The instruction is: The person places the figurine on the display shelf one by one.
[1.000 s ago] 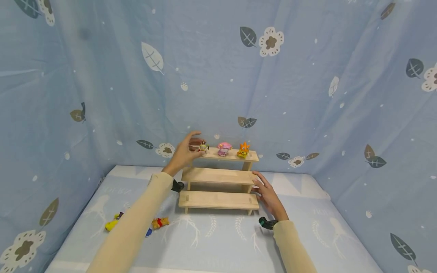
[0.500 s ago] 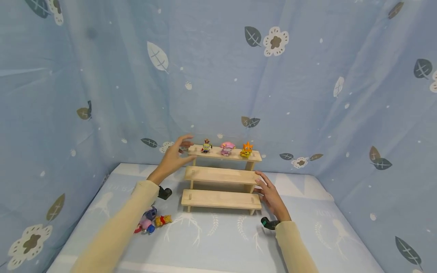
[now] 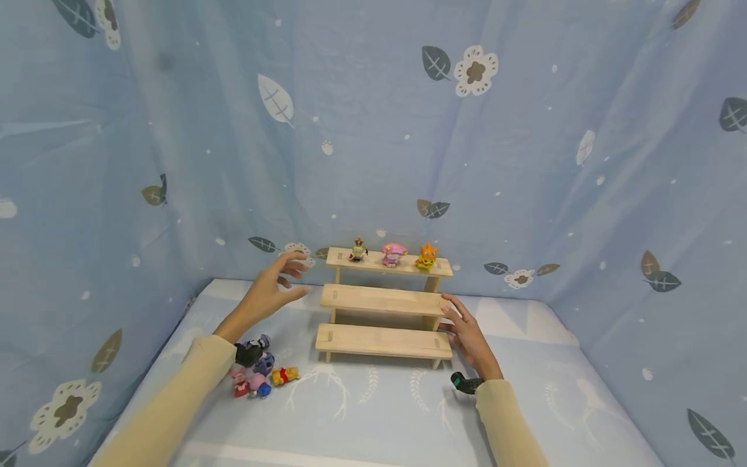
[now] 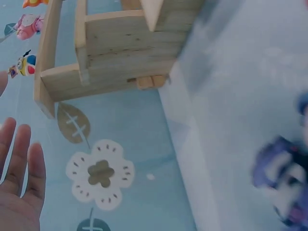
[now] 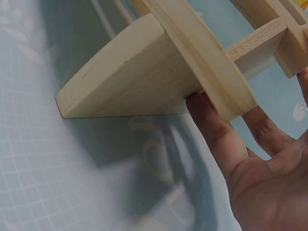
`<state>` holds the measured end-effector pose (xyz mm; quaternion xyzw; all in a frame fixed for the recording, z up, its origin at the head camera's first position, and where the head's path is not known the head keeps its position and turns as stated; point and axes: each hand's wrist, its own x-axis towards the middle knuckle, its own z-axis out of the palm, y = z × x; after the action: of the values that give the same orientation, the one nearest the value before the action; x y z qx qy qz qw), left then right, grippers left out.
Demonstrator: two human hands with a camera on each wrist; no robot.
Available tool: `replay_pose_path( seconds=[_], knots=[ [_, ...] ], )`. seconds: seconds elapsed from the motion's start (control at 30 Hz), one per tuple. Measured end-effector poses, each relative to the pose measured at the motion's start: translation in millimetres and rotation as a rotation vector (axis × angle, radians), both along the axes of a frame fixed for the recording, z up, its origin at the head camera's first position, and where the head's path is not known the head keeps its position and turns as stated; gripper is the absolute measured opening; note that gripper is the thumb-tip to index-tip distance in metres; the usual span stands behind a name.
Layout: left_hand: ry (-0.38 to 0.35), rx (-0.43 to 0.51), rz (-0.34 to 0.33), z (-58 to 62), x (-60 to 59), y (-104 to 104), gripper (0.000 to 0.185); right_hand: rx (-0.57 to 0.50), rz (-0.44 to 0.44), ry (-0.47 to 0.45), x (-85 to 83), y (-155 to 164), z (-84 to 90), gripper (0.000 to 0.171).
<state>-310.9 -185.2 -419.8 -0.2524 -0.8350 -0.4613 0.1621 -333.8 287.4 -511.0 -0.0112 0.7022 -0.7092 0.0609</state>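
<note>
A three-tier wooden display shelf stands against the back curtain. Its top tier carries a crowned yellow figurine, a pink figurine and an orange spiky-haired figurine. Off the shelf's left side, my left hand hovers with thumb and fingers spread, holding nothing. My right hand grips the shelf's right end; in the right wrist view its fingers lie around a plank's end, one tip against the side panel.
Several figurines lie at the front left, among them a Winnie the Pooh figurine, a pink-and-blue one and a dark one partly behind my left wrist. A patterned blue curtain encloses the pale cloth-covered table.
My left hand has let go of the crowned figurine on the top tier and drawn back left and down. The right hand stays on the shelf. The head view has shifted slightly.
</note>
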Motion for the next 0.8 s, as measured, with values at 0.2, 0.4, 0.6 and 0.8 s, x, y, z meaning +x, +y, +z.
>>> replay_pose_path(
  seconds=[0.2,0.4,0.6,0.8],
  knots=[
    [-0.020,-0.080,0.025,-11.9,15.7,-10.7,0.071,-0.018,-0.008,-0.001,-1.2,2.5,-0.9,0.057],
    [-0.057,-0.167,0.044,-29.6,34.8,-26.6,0.066,-0.030,0.004,-0.006,0.6,1.3,-1.6,0.058],
    [-0.099,-0.193,0.061,-38.6,47.1,-41.3,0.065,0.013,0.017,0.018,2.9,0.1,4.2,0.060],
    [-0.139,-0.179,0.051,-45.8,61.9,-55.5,0.059,0.063,0.013,0.020,1.9,1.1,6.3,0.057]
  ],
)
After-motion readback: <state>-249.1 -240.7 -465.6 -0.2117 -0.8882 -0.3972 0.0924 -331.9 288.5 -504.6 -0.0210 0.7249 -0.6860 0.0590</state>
